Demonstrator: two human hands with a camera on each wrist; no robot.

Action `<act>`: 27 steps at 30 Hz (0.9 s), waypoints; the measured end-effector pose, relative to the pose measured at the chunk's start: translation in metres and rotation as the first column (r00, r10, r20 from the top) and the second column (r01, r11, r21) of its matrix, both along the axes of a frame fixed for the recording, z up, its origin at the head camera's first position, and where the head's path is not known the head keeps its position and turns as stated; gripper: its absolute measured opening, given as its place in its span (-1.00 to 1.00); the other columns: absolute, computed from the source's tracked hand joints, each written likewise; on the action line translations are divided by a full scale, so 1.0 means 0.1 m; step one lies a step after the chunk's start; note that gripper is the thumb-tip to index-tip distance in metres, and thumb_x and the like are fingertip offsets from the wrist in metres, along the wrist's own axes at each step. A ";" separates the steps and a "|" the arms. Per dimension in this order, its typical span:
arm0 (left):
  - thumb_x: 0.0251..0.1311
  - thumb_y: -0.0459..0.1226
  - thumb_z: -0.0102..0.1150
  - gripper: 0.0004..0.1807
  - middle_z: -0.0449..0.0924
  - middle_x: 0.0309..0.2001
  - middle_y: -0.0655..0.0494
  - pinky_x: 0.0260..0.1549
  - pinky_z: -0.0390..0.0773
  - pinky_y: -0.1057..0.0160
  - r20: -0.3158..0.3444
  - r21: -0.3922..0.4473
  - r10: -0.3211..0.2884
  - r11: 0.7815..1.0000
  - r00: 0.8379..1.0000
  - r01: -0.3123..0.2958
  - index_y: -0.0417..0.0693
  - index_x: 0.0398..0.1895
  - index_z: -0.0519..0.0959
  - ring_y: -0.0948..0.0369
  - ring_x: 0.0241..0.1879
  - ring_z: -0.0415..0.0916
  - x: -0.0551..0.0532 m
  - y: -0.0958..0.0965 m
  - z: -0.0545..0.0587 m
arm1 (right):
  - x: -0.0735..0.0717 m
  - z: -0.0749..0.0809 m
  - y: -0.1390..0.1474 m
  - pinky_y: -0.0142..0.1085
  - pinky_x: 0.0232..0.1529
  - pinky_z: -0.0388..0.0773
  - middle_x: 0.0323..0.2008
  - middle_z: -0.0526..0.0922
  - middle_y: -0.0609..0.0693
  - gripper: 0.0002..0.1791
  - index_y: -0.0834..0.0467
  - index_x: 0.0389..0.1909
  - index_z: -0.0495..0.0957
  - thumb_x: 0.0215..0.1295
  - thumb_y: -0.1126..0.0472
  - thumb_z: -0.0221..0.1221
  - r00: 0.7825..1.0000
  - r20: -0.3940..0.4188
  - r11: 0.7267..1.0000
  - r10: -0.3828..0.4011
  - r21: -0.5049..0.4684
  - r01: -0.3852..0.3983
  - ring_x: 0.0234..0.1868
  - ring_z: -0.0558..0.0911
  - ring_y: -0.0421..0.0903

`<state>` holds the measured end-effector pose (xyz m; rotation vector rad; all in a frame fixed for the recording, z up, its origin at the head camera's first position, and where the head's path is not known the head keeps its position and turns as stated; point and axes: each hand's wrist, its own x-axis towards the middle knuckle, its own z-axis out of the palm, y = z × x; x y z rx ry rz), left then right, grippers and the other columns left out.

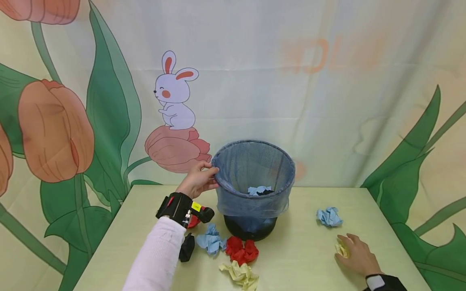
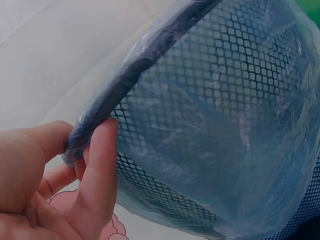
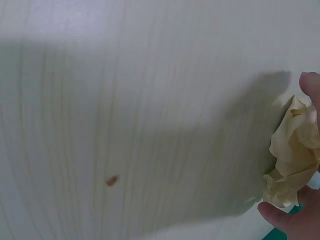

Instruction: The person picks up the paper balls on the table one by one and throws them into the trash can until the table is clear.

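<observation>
A mesh wastebasket (image 1: 255, 206) lined with a translucent blue bag stands upright on the table. My left hand (image 1: 198, 180) grips its rim (image 2: 107, 90) on the left side, thumb and fingers on either side of the bagged edge. Inside lie a crumpled blue paper (image 1: 259, 190) and something black. At the right of the table, my right hand (image 1: 358, 255) has its thumb and fingers around a crumpled yellow paper (image 3: 292, 145), largely hidden under the hand in the head view. Just beyond that hand lies another blue paper ball (image 1: 329, 217).
In front of the wastebasket lie crumpled papers: blue (image 1: 211, 240), red (image 1: 242, 250) and yellow (image 1: 241, 275). A black crumpled piece (image 1: 187, 247) and a partly hidden red one (image 1: 193, 221) are beside my left forearm. A printed curtain (image 1: 255, 89) hangs behind the table.
</observation>
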<state>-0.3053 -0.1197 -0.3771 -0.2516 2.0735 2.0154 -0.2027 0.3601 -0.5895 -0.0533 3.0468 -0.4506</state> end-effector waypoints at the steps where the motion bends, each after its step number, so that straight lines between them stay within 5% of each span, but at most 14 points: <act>1: 0.28 -0.28 0.03 -0.81 0.32 -0.35 -0.01 -0.44 0.65 0.29 0.000 0.002 0.000 1.000 1.000 0.000 -0.05 -0.18 0.24 0.21 -0.54 0.46 0.00 0.00 0.00 | 0.01 0.00 -0.01 0.36 -0.27 0.39 0.15 0.26 0.40 -0.35 0.17 0.16 0.37 0.06 -0.05 0.24 1.000 0.002 1.000 -0.002 0.007 0.002 0.04 0.31 0.50; 9: 0.28 -0.28 0.02 -0.80 0.30 -0.35 -0.01 -0.45 0.65 0.30 0.002 0.018 -0.004 1.000 1.000 0.004 -0.06 -0.16 0.23 0.22 -0.53 0.44 0.01 0.01 0.01 | 0.03 0.01 -0.04 0.31 -0.30 0.43 0.12 0.23 0.37 -0.37 0.15 0.12 0.37 0.02 0.00 0.27 0.997 0.059 0.998 -0.051 0.042 0.048 -0.04 0.32 0.50; 17: 0.27 -0.28 0.03 -0.79 0.29 -0.34 -0.01 -0.46 0.65 0.30 0.005 0.018 -0.003 1.000 1.000 0.002 -0.06 -0.15 0.23 0.22 -0.53 0.44 -0.01 0.00 -0.01 | 0.00 -0.01 -0.05 0.10 -0.47 0.49 -0.05 0.30 0.36 -0.62 0.11 -0.13 0.43 0.02 0.09 0.24 0.995 0.061 0.997 -0.080 0.016 0.079 -0.24 0.39 0.39; 27: 0.28 -0.27 0.03 -0.78 0.30 -0.36 0.00 -0.45 0.65 0.31 0.000 0.016 -0.001 1.000 1.000 0.001 -0.07 -0.13 0.24 0.23 -0.54 0.45 0.00 0.00 -0.01 | -0.03 -0.03 -0.11 -0.19 -0.55 0.39 -0.39 0.31 0.21 -0.77 0.20 -0.28 0.35 0.03 0.28 0.16 0.993 0.087 0.996 -0.085 -0.017 0.087 -0.54 0.40 0.03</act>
